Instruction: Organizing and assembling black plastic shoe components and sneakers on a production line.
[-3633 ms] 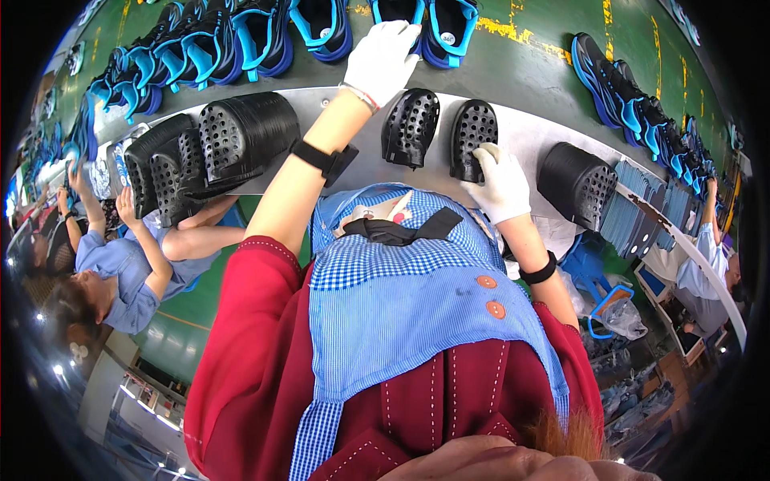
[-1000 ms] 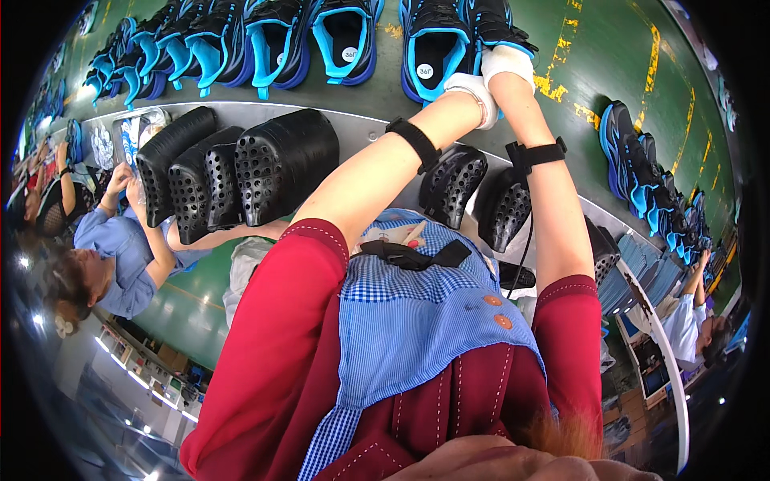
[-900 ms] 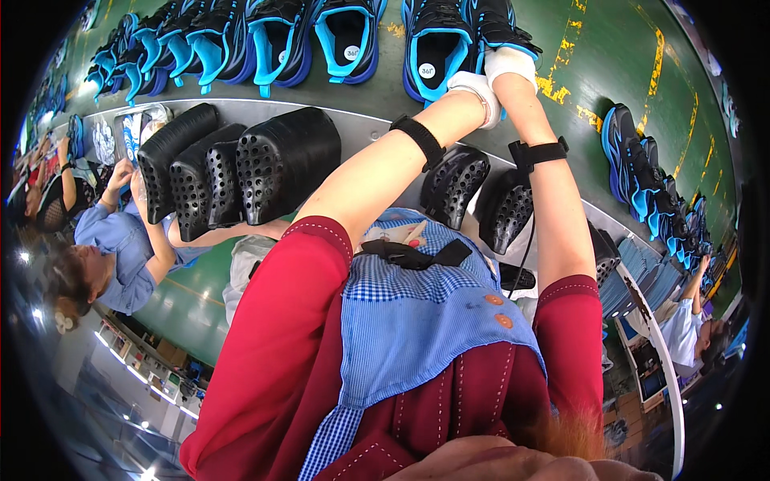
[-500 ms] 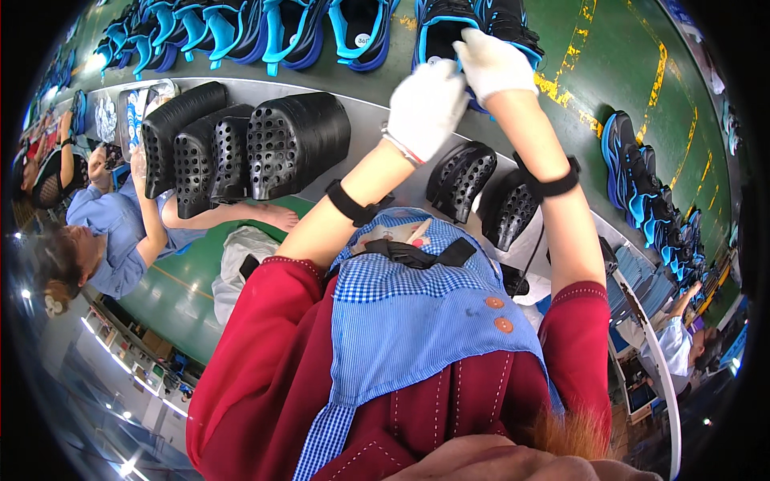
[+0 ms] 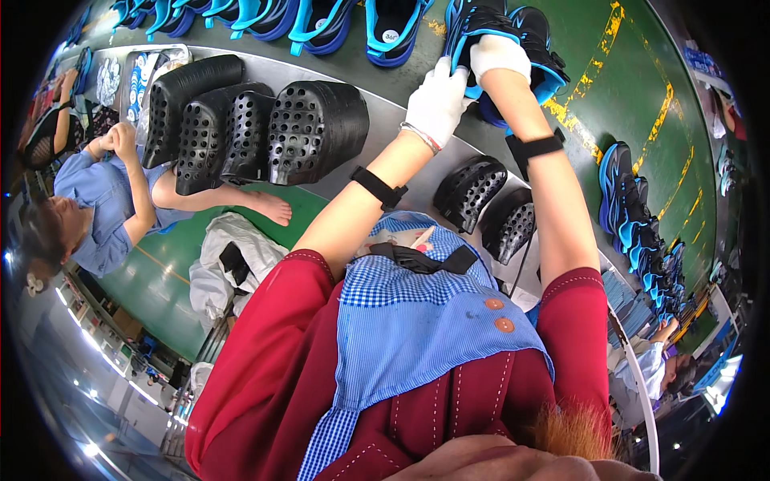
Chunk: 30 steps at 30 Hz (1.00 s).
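A black sneaker with light blue trim [image 5: 475, 18] stands at the top of the view, its opening toward me. My left hand [image 5: 437, 100], in a white glove, grips the left edge of its collar near the heel. My right hand [image 5: 500, 58], gloved too, reaches into the opening; its fingertips are hidden inside the shoe. Close on the right, touching or nearly so, is a second sneaker of the same kind [image 5: 536, 36]. Both my wrists wear black straps.
Large black perforated blocks [image 5: 317, 132] stand on the metal ledge [image 5: 393, 132] at left, smaller perforated pieces [image 5: 472, 192] nearer my apron. Sneakers line the green surface at upper left [image 5: 393, 32] and right [image 5: 622, 188]. A co-worker in blue [image 5: 104, 200] sits at left.
My right hand has gone down into the sneaker's opening, and my left hand has closed on its collar edge. The view has shifted. The co-worker at left has brought both hands together.
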Each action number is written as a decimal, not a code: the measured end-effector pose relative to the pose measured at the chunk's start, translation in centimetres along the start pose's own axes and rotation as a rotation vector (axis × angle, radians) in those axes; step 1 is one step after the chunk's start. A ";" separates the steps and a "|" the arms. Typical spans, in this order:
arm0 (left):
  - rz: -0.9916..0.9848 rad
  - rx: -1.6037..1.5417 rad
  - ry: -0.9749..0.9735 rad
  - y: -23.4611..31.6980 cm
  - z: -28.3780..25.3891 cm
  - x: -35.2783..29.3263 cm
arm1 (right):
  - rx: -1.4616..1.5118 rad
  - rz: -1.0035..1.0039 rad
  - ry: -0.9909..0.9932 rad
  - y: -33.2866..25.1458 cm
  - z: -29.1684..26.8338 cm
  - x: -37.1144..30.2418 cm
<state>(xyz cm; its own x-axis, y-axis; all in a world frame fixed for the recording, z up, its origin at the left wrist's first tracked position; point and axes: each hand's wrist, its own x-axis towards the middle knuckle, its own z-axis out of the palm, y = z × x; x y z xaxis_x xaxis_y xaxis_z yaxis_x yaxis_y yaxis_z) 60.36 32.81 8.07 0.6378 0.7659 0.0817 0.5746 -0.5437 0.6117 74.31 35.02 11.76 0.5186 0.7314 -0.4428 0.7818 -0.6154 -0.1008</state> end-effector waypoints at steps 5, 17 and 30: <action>-0.094 -0.016 -0.085 -0.4 -0.3 -0.3 | 0.136 0.036 0.063 2.7 -2.9 -5.3; -0.714 -1.915 -0.282 2.4 -7.3 0.7 | 0.271 -0.315 0.280 4.7 -2.1 -17.5; -0.535 -1.398 0.039 0.4 -6.0 1.8 | 0.320 -0.146 -0.170 0.1 -4.2 -16.2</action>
<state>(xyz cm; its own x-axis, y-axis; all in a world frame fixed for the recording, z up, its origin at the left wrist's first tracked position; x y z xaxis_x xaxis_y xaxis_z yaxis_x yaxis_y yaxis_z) 58.71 36.02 13.17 0.4893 0.7839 -0.3823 -0.2271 0.5377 0.8119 67.45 24.31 22.62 0.3236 0.7756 -0.5420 0.6818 -0.5883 -0.4348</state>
